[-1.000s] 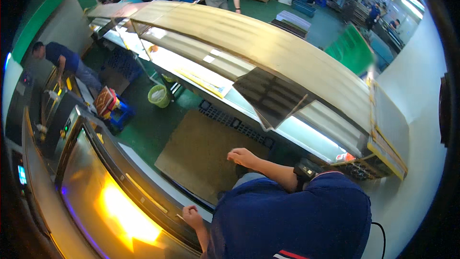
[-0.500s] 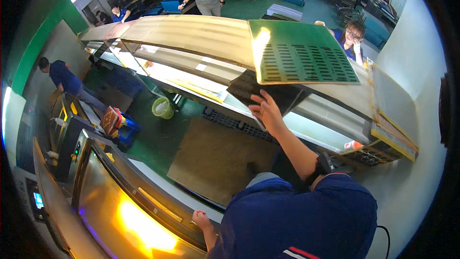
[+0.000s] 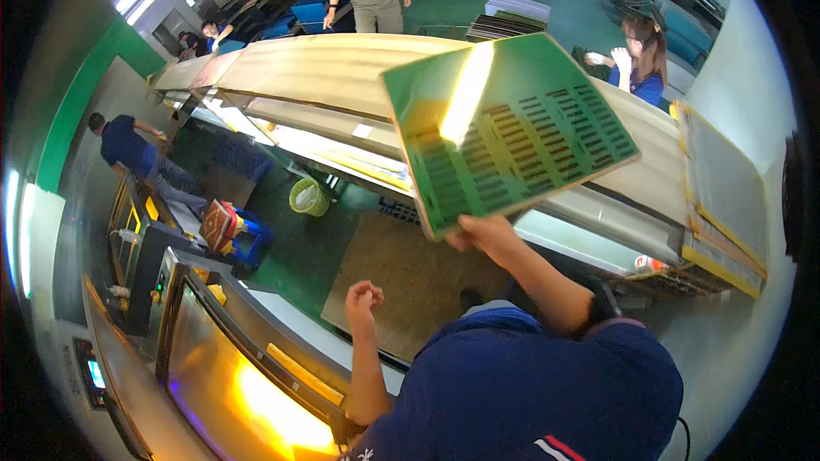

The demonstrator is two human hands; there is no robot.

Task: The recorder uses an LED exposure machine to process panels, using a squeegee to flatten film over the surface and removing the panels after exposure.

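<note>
My right hand (image 3: pixel 489 237) is closed on the lower edge of a green circuit board panel (image 3: pixel 444 179). The panel is raised and tilted over the long light-lit bench. Rows of short dark marks cover its lower part, and a bright lamp reflection crosses the upper part. In front of my body, my left hand (image 3: pixel 365 299) is raised with its fingers curled in, and nothing shows in it. Below and left of that hand is a machine's bed (image 3: pixel 213 367), glowing yellow.
The long bench (image 3: pixel 316 68) has a pale covered top and a lit shelf underneath. A framed screen (image 3: pixel 726 179) leans at its right end. On the floor stand a green waste bin (image 3: pixel 309 196) and a blue stool (image 3: pixel 248 235) with a reddish-brown stack. Several other people work around.
My right hand has taken hold of the green panel and lifted it nearer, turning it. The dark sheet below it is out of sight. My left hand has risen from beside the machine.
</note>
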